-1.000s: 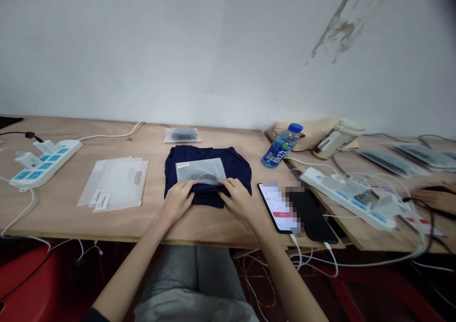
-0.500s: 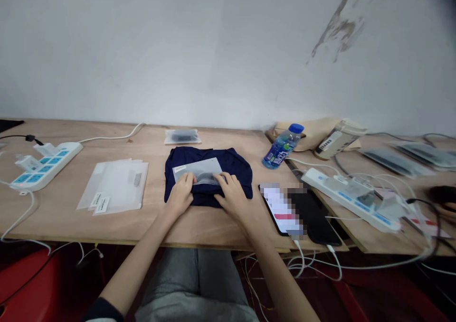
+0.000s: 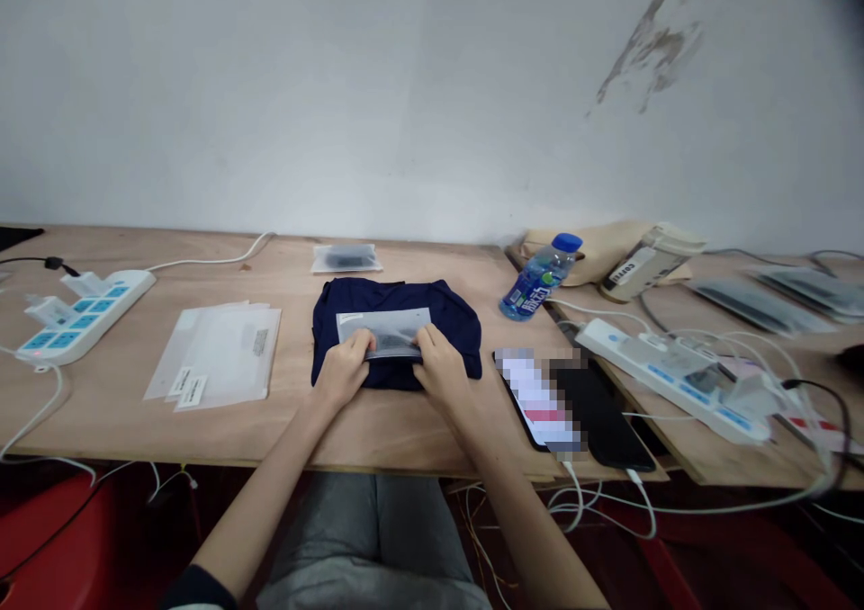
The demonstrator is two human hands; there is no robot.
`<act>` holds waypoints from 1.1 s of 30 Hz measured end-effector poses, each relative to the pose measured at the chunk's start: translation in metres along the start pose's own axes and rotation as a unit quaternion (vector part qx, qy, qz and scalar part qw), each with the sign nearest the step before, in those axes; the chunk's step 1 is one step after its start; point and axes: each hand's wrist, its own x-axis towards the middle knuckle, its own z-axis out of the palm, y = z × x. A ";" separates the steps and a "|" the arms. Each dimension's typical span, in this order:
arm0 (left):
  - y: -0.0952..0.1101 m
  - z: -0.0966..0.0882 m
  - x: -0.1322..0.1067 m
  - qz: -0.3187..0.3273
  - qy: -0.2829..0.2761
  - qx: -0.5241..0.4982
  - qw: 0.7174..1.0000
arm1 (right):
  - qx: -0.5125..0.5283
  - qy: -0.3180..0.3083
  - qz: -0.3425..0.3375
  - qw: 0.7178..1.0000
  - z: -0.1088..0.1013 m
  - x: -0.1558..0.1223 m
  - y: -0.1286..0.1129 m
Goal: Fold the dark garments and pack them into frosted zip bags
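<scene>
The left hand and the right hand have their fingers clamped on the two sides of a clear bag, near its closer edge. The bag has something dark inside and a white label at its far left corner. It sits over a dark blue cloth spread in the middle of the table; whether its near edge touches the cloth is hard to tell.

To the left, near the cloth, lies a fanned pile of bags with white labels, and farther left a power strip with chargers plugged in. Just beyond the cloth is a small packet with dark contents.

The right side is the crowded one. A lit phone, partly blurred, lies near the right forearm, with a dark phone just beside it; white cables droop from both over the table's front edge. Behind them a blue-capped bottle leans to the right, close to a tilted coffee cup. Another power strip, tangled with leads, lies beyond the phones, and more filled bags lie farther right.
</scene>
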 end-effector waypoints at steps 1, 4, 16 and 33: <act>0.000 0.000 0.000 0.001 -0.002 0.002 1.000 | 0.007 -0.001 0.014 1.000 0.000 0.000 -0.001; 0.004 -0.005 0.001 -0.003 -0.019 0.024 1.000 | 0.011 -0.031 0.085 0.996 0.001 -0.001 -0.007; 0.002 -0.008 -0.018 0.084 -0.077 0.036 0.993 | 0.102 -0.102 0.002 0.989 -0.026 -0.012 -0.001; 0.005 0.012 0.002 -0.004 0.011 0.113 0.993 | 0.011 -0.092 0.129 0.987 0.003 0.000 -0.019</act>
